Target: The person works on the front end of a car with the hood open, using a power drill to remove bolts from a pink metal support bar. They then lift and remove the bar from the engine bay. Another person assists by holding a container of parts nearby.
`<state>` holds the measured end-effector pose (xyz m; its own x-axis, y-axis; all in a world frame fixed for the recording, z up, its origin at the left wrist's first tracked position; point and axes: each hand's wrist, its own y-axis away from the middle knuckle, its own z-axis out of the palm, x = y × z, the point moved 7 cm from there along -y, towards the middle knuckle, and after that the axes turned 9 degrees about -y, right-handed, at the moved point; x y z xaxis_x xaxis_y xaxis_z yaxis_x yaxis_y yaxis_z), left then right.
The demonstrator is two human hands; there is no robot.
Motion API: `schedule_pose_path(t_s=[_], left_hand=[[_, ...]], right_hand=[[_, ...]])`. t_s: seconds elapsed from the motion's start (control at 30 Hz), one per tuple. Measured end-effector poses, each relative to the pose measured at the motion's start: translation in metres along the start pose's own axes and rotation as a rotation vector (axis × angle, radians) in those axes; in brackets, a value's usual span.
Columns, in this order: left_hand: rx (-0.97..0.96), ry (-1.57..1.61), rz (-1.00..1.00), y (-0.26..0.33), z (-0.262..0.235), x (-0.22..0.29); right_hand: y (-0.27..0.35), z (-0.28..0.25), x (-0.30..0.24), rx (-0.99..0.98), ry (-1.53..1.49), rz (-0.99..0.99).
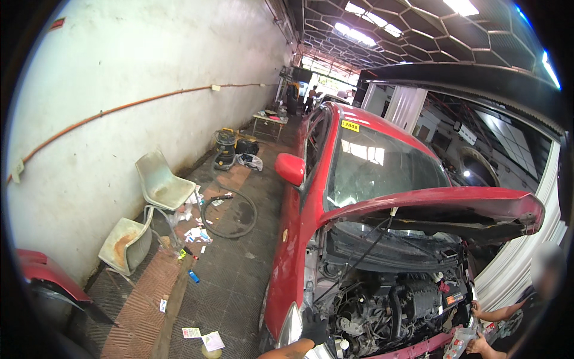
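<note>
A red car (299, 239) stands with its hood (442, 203) propped up over the engine bay (388, 299). My left hand (314, 328), in a black glove, rests on the car's front edge beside the headlight (291, 326); it holds nothing. My right hand is out of view. At the lower right another person's two hands (478, 326) hold a clear plastic bottle (459, 342) at the car's front corner.
Two worn white plastic chairs (158, 185) stand by the left wall. A black hose loop (230, 212), scattered papers, a long wooden plank (173, 305) and a vacuum cleaner (225, 146) lie on the tiled floor. Another red car's corner (42, 272) shows at the left.
</note>
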<state>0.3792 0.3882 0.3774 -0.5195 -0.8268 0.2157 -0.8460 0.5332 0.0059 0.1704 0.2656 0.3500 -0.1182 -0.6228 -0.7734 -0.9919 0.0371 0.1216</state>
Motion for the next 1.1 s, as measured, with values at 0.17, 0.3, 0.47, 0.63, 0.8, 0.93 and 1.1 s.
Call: schedule_pose_path(t_s=[0.17,0.3,0.47,0.63,0.8,0.93,1.1], left_hand=[[0.033,0.01,-0.012,0.004,-0.003,-0.002],[0.13,0.063,-0.023,0.004,-0.007,-0.003],[0.253,0.049,-0.001,-0.007,0.015,0.003],[0.302,-0.016,-0.021,-0.006,0.012,-0.009],[0.678,0.337,0.155,0.027,-0.03,0.046],[0.431,0.64,0.344,0.049,0.02,0.133],[-0.182,0.407,0.152,0.049,0.092,0.196]], right_hand=[[0.01,0.005,0.009,0.014,-0.019,0.033],[0.027,0.002,0.015,0.082,-0.002,0.012],[0.028,-0.004,0.038,0.047,-0.18,0.148],[0.028,-0.016,0.022,0.147,-0.228,0.029],[0.083,-0.042,0.069,0.255,-0.555,0.27],[0.118,-0.076,0.07,0.358,-0.533,0.352],[0.151,-0.086,0.105,0.472,-0.713,0.412]])
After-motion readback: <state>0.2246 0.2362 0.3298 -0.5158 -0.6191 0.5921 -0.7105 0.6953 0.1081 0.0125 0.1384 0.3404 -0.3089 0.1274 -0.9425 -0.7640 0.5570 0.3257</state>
